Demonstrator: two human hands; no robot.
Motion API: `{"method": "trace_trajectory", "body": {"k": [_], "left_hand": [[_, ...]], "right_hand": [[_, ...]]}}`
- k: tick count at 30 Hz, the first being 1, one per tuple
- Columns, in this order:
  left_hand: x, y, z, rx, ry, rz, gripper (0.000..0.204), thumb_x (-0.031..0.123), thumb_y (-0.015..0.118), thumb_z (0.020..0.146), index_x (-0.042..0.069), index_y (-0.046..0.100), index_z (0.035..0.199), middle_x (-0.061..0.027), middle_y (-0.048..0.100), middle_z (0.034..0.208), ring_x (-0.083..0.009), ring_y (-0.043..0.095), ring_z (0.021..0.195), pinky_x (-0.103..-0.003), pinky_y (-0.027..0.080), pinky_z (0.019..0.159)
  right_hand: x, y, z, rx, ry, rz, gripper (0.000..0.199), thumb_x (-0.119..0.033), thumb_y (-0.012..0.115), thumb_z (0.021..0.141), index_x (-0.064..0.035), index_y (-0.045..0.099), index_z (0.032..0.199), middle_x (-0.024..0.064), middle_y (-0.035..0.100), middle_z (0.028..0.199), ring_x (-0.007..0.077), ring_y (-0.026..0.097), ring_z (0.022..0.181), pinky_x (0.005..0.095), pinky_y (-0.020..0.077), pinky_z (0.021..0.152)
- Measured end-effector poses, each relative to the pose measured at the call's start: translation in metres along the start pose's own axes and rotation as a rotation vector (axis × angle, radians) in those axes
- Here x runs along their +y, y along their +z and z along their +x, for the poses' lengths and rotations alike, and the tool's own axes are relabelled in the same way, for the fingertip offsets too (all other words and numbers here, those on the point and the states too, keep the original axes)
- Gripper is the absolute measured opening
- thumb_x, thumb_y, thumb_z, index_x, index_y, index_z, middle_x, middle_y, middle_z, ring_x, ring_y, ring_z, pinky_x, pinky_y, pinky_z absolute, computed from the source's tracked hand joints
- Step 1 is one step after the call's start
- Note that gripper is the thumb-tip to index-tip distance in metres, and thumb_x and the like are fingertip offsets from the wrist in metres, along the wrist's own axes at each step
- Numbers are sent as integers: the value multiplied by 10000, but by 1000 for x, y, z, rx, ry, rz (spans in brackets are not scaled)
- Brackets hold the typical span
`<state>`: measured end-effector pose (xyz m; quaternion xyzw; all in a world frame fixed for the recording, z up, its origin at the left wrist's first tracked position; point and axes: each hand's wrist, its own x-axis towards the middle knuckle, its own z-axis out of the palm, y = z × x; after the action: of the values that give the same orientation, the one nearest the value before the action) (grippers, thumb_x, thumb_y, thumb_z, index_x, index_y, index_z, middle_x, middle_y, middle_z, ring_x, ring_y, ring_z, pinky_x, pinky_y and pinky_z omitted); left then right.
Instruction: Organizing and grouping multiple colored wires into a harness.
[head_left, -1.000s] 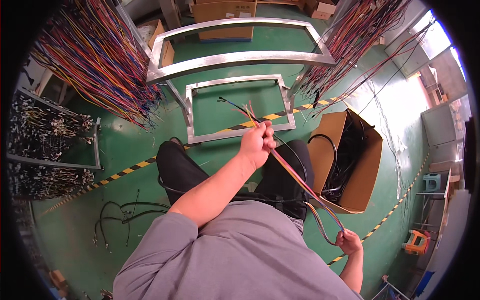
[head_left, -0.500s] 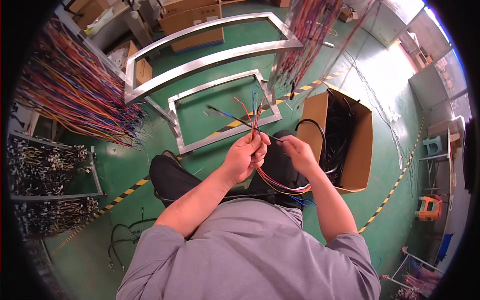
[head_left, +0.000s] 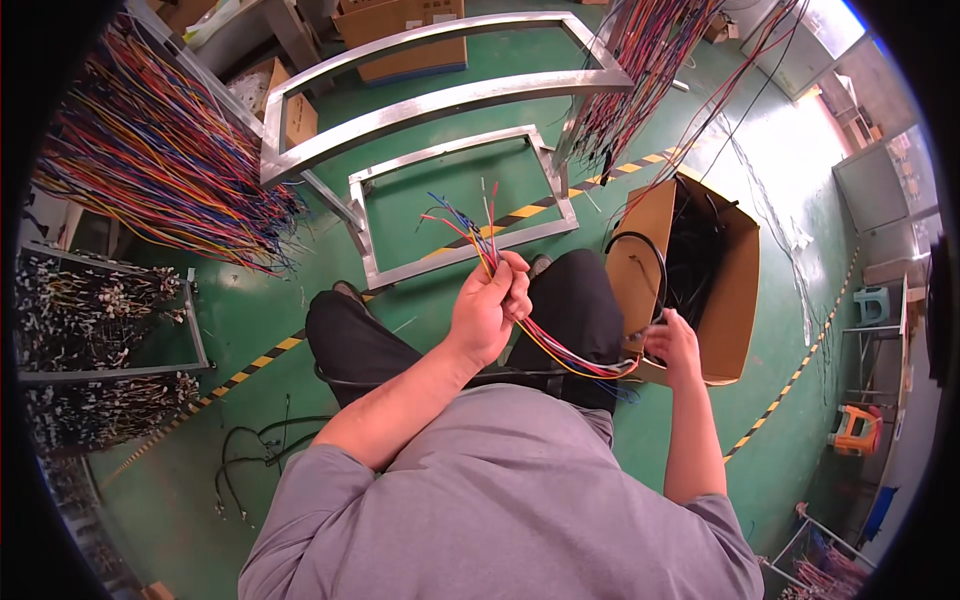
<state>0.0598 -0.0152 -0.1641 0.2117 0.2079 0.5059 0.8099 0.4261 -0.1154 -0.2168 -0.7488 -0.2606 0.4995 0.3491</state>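
My left hand [head_left: 487, 310] is closed round a bundle of thin coloured wires [head_left: 560, 350], red, blue, white and yellow among them. Above the fist the loose ends fan out, and the rest of the bundle bends to the right across my thigh. By its right end, at the near edge of an open cardboard box [head_left: 732, 310], is my right hand [head_left: 675, 348], fingers partly spread and nothing plainly held. Black cables [head_left: 690, 245] lie coiled in that box. One black cable loops over its left side and comes down close to my right fingers; whether they touch is unclear.
A metal frame [head_left: 450, 95] stands ahead of my knees. Thick hanks of coloured wire hang at the left [head_left: 170, 150] and beyond the frame [head_left: 640, 80]. Racks of connector-ended leads [head_left: 100, 330] are at far left. Black cables [head_left: 262, 445] lie on the green floor.
My right hand has left the wire tips near my left hand and moved right and down to the box. The dark strand lying across the bundle no longer shows there. My left hand keeps its hold.
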Motion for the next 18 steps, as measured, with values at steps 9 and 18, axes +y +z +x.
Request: {"method": "trace_trajectory", "body": {"k": [9,18], "left_hand": [[-4,3,3,-18,23,-59,203,217,476,1174,103,643,1175,4,542,841,-117,492,739,-325,433,721],[-5,2,4,13,-44,-54,209,208,474,1172,78,636,1201,-10,544,846,-131,501,736,-334,450,736]], "right_hand": [[115,43,-41,-186,-171,135,628,-500,377,1172,-49,449,1603,108,505,1604,230,416,1510,409,285,1268],[136,-47,-70,-398,281,-293,735,-565,381,1151,28,759,937,48,710,822,202,693,1001,373,533,882]]}}
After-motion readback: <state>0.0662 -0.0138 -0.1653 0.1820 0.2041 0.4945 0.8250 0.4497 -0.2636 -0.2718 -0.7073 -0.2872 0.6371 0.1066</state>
